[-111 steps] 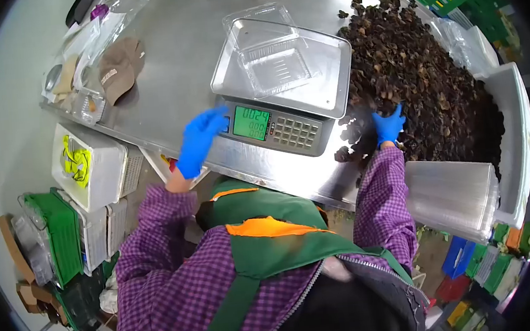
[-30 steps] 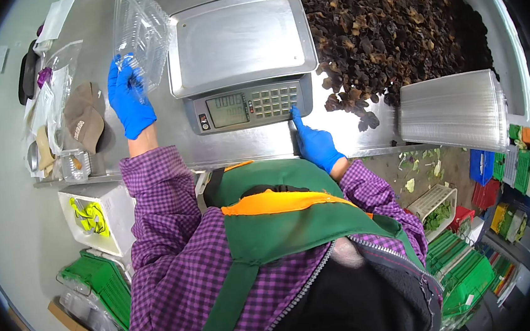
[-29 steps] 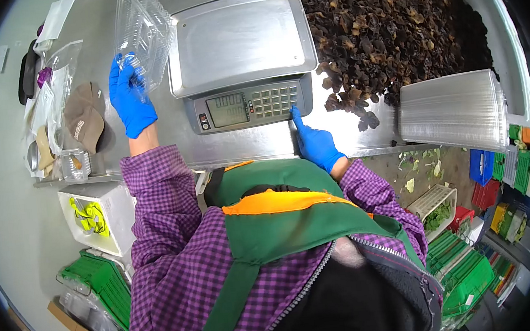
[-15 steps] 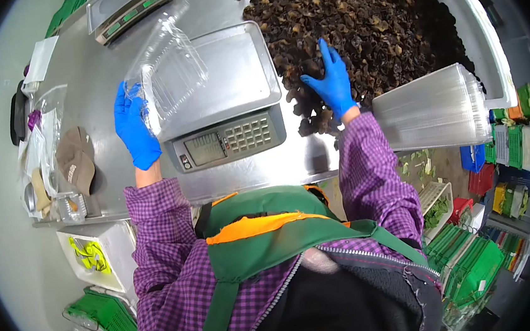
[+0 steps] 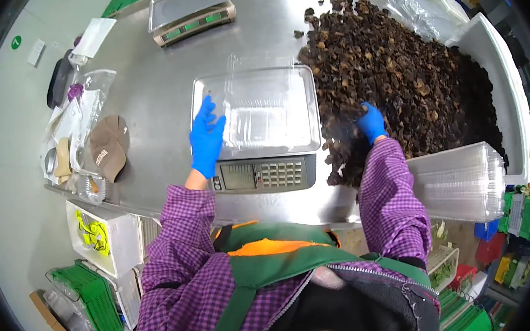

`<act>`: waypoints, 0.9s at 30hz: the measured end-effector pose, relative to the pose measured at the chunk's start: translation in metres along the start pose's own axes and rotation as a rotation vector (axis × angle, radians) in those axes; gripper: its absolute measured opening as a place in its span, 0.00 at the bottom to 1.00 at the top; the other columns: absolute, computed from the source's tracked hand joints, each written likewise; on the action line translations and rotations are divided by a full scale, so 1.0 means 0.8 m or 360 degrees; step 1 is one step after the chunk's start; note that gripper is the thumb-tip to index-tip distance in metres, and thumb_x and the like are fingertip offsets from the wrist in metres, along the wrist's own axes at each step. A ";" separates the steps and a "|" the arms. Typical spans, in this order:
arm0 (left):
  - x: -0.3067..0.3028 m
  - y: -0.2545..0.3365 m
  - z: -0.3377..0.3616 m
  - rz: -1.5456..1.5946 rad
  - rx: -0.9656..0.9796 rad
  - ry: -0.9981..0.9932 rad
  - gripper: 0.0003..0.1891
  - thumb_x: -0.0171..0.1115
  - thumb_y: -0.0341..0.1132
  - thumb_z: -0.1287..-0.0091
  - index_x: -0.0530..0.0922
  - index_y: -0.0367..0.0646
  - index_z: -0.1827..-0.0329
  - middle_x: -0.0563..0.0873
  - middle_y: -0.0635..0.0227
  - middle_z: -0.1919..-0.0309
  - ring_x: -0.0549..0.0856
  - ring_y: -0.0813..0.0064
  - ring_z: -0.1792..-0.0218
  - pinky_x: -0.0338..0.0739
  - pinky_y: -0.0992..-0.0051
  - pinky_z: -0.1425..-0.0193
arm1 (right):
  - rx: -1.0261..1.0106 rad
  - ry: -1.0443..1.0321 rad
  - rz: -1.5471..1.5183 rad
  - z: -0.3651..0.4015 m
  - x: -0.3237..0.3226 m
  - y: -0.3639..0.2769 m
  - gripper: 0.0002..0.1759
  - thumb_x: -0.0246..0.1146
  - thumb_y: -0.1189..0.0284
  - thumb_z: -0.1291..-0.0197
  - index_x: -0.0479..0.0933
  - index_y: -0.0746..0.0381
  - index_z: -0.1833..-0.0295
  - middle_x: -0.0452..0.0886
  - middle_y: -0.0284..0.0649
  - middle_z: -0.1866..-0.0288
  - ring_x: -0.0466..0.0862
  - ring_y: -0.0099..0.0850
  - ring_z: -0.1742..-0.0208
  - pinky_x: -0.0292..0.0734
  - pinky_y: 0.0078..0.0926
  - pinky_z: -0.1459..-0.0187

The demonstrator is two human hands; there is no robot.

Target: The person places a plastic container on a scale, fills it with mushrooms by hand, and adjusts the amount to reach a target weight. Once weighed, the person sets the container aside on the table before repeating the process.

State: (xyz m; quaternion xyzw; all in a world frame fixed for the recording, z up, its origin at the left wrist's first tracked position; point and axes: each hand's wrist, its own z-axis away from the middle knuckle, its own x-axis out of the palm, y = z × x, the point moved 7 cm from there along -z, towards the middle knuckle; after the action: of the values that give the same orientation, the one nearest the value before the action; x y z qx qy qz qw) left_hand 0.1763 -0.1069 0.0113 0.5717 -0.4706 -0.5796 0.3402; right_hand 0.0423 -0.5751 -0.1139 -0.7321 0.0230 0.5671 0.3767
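Observation:
A clear plastic clamshell box [image 5: 260, 125] lies with its lid up on the steel pan of a digital scale [image 5: 306, 144]. Beside the box's left side is my left hand [image 5: 207, 139] in a blue glove, open, its fingers apart and holding nothing. On the right, a large heap of dark brown wood ear mushrooms [image 5: 403, 84] covers the table. My right hand [image 5: 372, 124], also gloved in blue, reaches into the heap's near left part. Its fingers curl down around some mushrooms, and the fingertips are partly hidden.
A stack of clear plastic boxes [image 5: 459, 183] lies at the table's right front, near a white foam bin [image 5: 514, 99]. A second scale [image 5: 191, 11] stands at the back. A brown cap [image 5: 109, 147] and plastic bags rest on the left. Crates stand below the table.
The clear box has gone from my left hand onto the scale pan, and that hand has let go. My right hand has gone from spread above the mushrooms to curled in them. The view has shifted.

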 end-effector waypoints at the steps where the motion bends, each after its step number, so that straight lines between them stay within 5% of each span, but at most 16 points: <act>1: -0.012 -0.007 -0.005 0.0077 0.0000 0.0029 0.27 0.62 0.27 0.37 0.71 0.44 0.33 0.81 0.69 0.47 0.77 0.82 0.58 0.74 0.80 0.49 | 0.0028 -0.0047 -0.0046 0.004 -0.017 -0.001 0.16 0.68 0.72 0.54 0.81 0.57 0.55 0.85 0.46 0.65 0.84 0.46 0.59 0.78 0.34 0.55; 4: -0.047 -0.034 -0.012 0.0173 -0.0053 0.0059 0.25 0.61 0.29 0.35 0.71 0.41 0.34 0.80 0.66 0.45 0.78 0.79 0.53 0.74 0.78 0.45 | 0.0065 -0.0233 -0.0725 0.002 -0.034 0.048 0.22 0.67 0.77 0.54 0.78 0.64 0.48 0.85 0.35 0.61 0.82 0.25 0.61 0.77 0.23 0.56; 6: -0.064 -0.040 -0.008 0.0415 -0.0124 0.0102 0.24 0.58 0.29 0.33 0.70 0.36 0.34 0.79 0.63 0.45 0.78 0.79 0.49 0.71 0.79 0.43 | 0.0160 -0.0255 -0.0891 0.002 -0.060 0.053 0.24 0.68 0.79 0.53 0.76 0.66 0.46 0.83 0.31 0.59 0.79 0.20 0.60 0.75 0.20 0.55; 12: -0.054 -0.023 0.005 0.0474 -0.0151 -0.0056 0.25 0.58 0.30 0.33 0.68 0.39 0.32 0.77 0.61 0.41 0.77 0.75 0.44 0.70 0.76 0.38 | -0.0061 -0.0485 -0.0922 0.030 -0.137 -0.158 0.28 0.69 0.78 0.51 0.74 0.66 0.41 0.83 0.34 0.53 0.80 0.22 0.54 0.74 0.21 0.48; 18: -0.014 -0.014 0.016 0.0391 0.0009 -0.0380 0.38 0.65 0.30 0.39 0.57 0.48 0.25 0.70 0.57 0.34 0.73 0.65 0.38 0.71 0.69 0.36 | -0.0436 -0.0821 -0.1612 0.059 -0.090 -0.363 0.27 0.68 0.79 0.50 0.74 0.64 0.42 0.81 0.37 0.51 0.80 0.23 0.53 0.79 0.26 0.50; 20: -0.005 -0.002 0.025 0.0294 0.0005 -0.0432 0.43 0.67 0.30 0.41 0.54 0.48 0.23 0.67 0.56 0.32 0.71 0.63 0.36 0.70 0.68 0.36 | -0.0490 -0.1072 -0.1067 0.073 -0.049 -0.403 0.27 0.68 0.77 0.52 0.75 0.58 0.43 0.83 0.39 0.54 0.82 0.29 0.58 0.80 0.28 0.55; 22: 0.001 0.006 0.031 0.0321 -0.0060 -0.0459 0.47 0.70 0.31 0.45 0.52 0.54 0.23 0.65 0.55 0.31 0.71 0.60 0.35 0.71 0.65 0.37 | -0.0913 -0.0863 -0.0578 0.074 0.000 -0.422 0.30 0.70 0.73 0.54 0.74 0.51 0.41 0.81 0.42 0.49 0.83 0.38 0.56 0.80 0.33 0.54; 25: 0.007 0.006 0.031 0.0231 -0.0017 -0.0502 0.48 0.71 0.31 0.46 0.53 0.55 0.23 0.64 0.57 0.30 0.71 0.60 0.35 0.71 0.64 0.38 | -0.1203 -0.0768 0.0067 0.092 0.029 -0.433 0.42 0.72 0.72 0.57 0.67 0.41 0.32 0.67 0.41 0.31 0.72 0.46 0.37 0.75 0.37 0.41; 27: 0.011 0.006 0.028 0.0199 0.0012 -0.0534 0.48 0.72 0.31 0.46 0.53 0.55 0.23 0.65 0.58 0.30 0.71 0.60 0.35 0.71 0.64 0.38 | -0.1218 -0.0674 0.0031 0.094 0.016 -0.432 0.44 0.72 0.72 0.56 0.65 0.40 0.31 0.66 0.41 0.31 0.71 0.45 0.35 0.74 0.37 0.40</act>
State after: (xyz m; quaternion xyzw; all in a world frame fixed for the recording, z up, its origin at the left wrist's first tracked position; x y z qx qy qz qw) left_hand 0.1529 -0.1135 0.0105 0.4378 -0.5575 -0.6428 0.2902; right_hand 0.1447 -0.2796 0.0516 -0.6862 -0.2597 0.6759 0.0692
